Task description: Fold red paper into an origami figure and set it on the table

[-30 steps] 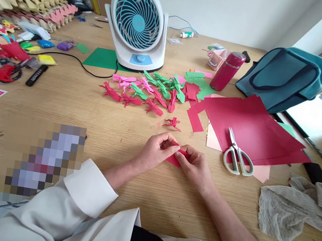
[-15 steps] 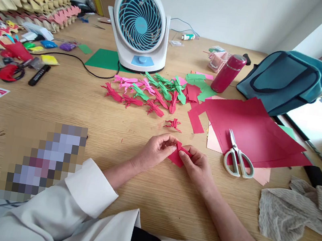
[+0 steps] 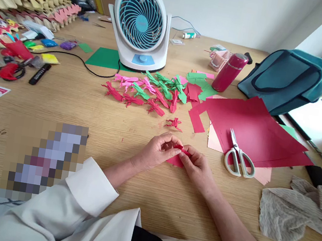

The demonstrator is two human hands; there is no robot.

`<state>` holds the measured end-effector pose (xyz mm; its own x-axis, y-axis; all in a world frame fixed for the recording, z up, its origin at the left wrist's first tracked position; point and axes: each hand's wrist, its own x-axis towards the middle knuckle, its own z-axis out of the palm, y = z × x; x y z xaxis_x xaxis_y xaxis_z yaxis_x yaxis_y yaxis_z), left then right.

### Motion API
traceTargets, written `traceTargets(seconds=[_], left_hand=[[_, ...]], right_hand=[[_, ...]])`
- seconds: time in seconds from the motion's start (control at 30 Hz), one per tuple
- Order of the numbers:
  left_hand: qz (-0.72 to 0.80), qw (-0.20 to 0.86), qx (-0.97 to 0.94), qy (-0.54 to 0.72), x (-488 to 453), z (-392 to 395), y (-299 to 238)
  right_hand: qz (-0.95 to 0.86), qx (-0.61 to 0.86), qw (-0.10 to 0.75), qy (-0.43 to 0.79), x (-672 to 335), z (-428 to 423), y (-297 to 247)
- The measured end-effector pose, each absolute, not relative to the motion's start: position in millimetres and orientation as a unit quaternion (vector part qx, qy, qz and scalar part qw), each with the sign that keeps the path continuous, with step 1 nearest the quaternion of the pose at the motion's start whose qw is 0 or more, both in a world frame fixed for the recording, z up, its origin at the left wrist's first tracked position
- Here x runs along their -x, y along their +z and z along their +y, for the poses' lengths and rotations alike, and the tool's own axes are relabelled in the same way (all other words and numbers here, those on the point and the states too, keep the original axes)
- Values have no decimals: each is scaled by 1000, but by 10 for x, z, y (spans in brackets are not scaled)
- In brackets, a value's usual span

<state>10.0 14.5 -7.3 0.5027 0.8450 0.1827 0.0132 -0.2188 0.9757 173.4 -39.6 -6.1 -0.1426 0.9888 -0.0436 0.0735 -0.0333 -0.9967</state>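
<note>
My left hand (image 3: 157, 152) and my right hand (image 3: 198, 167) meet over the wooden table (image 3: 93, 126), both pinching a small folded red paper piece (image 3: 176, 159). The fingertips of both hands press on its upper edge, and most of the piece is hidden between them. One small folded red figure (image 3: 174, 123) lies just beyond my hands. Farther back is a cluster of several folded pink, red and green paper figures (image 3: 150, 90).
Red paper sheets (image 3: 251, 126) with white-handled scissors (image 3: 238, 159) on them lie to the right. A grey cloth (image 3: 293, 210) sits at the right edge. A fan (image 3: 141, 23), a red flask (image 3: 228, 72) and a teal bag (image 3: 289, 80) stand behind. Craft items crowd the far left.
The paper's upper point, which stood up between my fingers half a second ago, is now pressed down flatter. My hands have stayed in the same spot.
</note>
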Motion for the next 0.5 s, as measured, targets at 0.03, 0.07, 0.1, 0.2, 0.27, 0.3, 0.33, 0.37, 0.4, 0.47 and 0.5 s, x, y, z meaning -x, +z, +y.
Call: traceTargets(seconds=[0.03,0.07,0.1,0.2,0.27,0.3,0.33,0.37,0.4,0.47,0.5], left_hand=[[317,525,-684,395,-104,145,-86],[319,508,-690,405,-105,143,-92],[321,486,-698,415,-104,139,-91],[325,400,-735,440,-88,115,-44],[311,332,-770,448,-68,100,2],[298,299,-787,449,-58,96,24],[285,269,-804,448,-47,94,42],[273,244,-817,446,-37,96,56],[263,225,-827,444,-27,99,68],[251,207,-837,439,-10,110,86],[249,208,-839,436,-3,116,92]], right_hand=[[-545,484,434,529,-1733,-398,-55],[-547,479,434,532,-1733,-399,-50],[-549,476,434,533,-1732,-401,-47],[-548,481,432,530,-1728,-403,-47],[-547,484,430,531,-1724,-403,-52],[-546,483,430,533,-1723,-402,-54],[-545,480,432,535,-1721,-402,-57],[-544,477,434,536,-1720,-402,-61],[-542,476,437,537,-1720,-401,-65],[-538,476,438,540,-1722,-401,-77],[-537,478,438,540,-1724,-401,-83]])
